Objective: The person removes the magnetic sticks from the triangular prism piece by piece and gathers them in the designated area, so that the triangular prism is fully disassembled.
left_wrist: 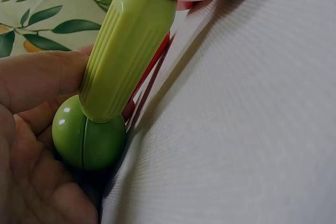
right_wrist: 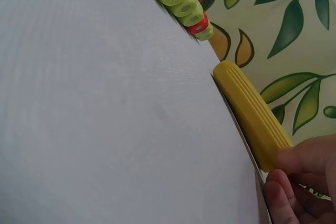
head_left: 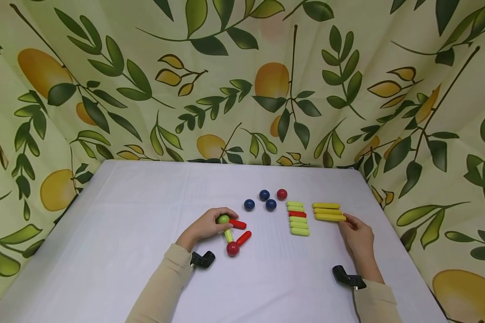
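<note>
My left hand [head_left: 205,225] holds a green ball [head_left: 223,219] at the left-centre of the table, with the thumb against the ridged light-green rod [left_wrist: 126,51] joined to it. That rod's other end meets a red ball [head_left: 232,249]. A short red rod [head_left: 244,238] angles off the red ball, and a second red rod [head_left: 238,224] extends from beside the green ball. On the right, my right hand [head_left: 359,237] pinches the near end of a long yellow rod [right_wrist: 252,114] between thumb and fingers. This rod lies on the table, nearest in a stack of yellow rods [head_left: 326,205].
Between the hands, several light-green rods [head_left: 300,232] lie in a column with one red rod [head_left: 297,214] among them. Behind are several dark blue balls [head_left: 249,205] and a loose red ball [head_left: 282,194]. A leaf-patterned curtain [head_left: 234,107] borders the white table [head_left: 105,233].
</note>
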`<control>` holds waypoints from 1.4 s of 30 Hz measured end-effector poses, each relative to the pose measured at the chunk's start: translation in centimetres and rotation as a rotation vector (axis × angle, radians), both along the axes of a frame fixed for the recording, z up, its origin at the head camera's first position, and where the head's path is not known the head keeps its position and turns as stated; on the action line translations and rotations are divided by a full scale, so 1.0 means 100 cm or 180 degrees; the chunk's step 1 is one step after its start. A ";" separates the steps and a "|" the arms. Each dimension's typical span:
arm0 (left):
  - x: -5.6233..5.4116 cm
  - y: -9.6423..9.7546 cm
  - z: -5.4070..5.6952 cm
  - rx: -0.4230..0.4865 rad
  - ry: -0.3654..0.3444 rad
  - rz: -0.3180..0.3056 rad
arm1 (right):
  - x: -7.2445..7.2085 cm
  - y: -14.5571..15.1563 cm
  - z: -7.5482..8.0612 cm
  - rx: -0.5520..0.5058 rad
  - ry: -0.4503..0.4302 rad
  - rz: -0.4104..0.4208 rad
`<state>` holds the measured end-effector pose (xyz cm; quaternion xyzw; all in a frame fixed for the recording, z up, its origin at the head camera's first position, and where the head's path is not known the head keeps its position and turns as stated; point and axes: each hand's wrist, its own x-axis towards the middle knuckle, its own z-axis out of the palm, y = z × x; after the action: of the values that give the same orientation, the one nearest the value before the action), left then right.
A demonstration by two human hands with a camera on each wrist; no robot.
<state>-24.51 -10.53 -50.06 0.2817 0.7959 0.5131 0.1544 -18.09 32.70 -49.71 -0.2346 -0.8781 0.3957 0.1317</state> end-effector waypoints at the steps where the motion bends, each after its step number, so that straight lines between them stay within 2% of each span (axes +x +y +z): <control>1: 0.000 0.000 0.000 0.0002 -0.0005 0.0001 | 0.000 0.000 0.000 0.0022 -0.0016 0.0016; 10: 0.001 0.001 0.000 -0.0001 -0.0046 0.0021 | 0.004 -0.005 0.006 0.0215 0.0040 0.0093; 15: 0.002 0.001 0.003 -0.0079 -0.0061 -0.0003 | 0.003 -0.006 0.006 0.0254 0.0186 -0.0047; 21: 0.015 0.001 0.031 -0.0075 -0.0033 -0.0058 | 0.002 -0.013 0.012 -0.0018 0.0368 -0.0190; 24: 0.017 0.001 0.036 -0.0091 -0.0028 -0.0034 | 0.003 -0.023 0.019 -0.0180 0.0471 -0.0105; 28: 0.009 0.002 0.019 -0.0112 -0.0089 0.0000 | 0.005 -0.046 0.028 -0.0280 0.0758 0.0222; 31: 0.002 0.003 0.003 -0.0092 -0.0120 0.0018 | 0.008 -0.070 0.034 -0.0468 0.0928 0.0643; 33: 0.000 0.003 -0.002 -0.0067 -0.0123 0.0028 | 0.011 -0.087 0.036 -0.0635 0.0871 0.0973; 37: 0.000 0.003 -0.003 -0.0027 -0.0119 0.0040 | 0.014 -0.117 0.034 -0.0867 0.0570 0.1605; 42: 0.001 0.002 0.000 -0.0031 -0.0091 0.0050 | 0.012 -0.150 0.030 -0.0990 0.0231 0.2170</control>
<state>-24.44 -10.34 -50.04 0.2674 0.7983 0.5144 0.1630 -16.84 17.65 -46.67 0.0682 -0.8299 0.5536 -0.0137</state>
